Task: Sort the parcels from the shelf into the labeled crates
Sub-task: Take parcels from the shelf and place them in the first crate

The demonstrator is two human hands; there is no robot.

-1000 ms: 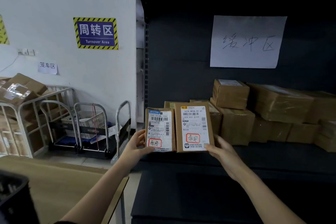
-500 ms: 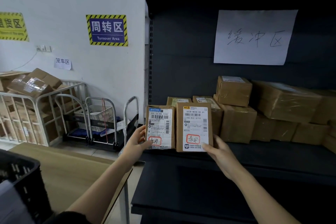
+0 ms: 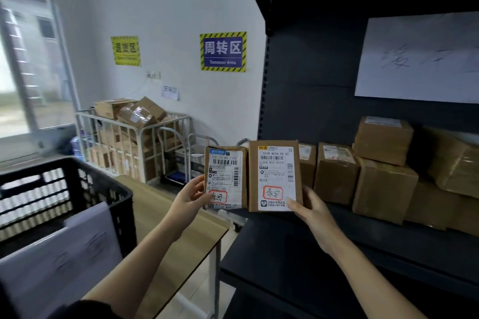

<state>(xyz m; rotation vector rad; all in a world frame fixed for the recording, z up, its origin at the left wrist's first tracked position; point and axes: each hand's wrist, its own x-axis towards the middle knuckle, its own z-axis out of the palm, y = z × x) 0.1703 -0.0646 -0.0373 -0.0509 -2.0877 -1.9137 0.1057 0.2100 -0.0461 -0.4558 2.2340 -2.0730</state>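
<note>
The left hand (image 3: 190, 197) grips a small parcel (image 3: 225, 176) and the right hand (image 3: 313, 212) grips a larger parcel (image 3: 274, 163), upright, side by side before the shelf (image 3: 285, 254); check each red-circled mark (image 3: 272, 193) against the sheet (image 3: 64, 254) on the crate (image 3: 85, 186) before dropping either in

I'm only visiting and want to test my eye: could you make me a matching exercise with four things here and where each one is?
Things:
1. smaller parcel
2. larger parcel
3. black crate
4. blue sign

Places:
A. on the white wall
B. held in the right hand
C. at the lower left of the view
D. held in the left hand

Pairs: 1-D, 2-B, 3-C, 4-A.
</note>
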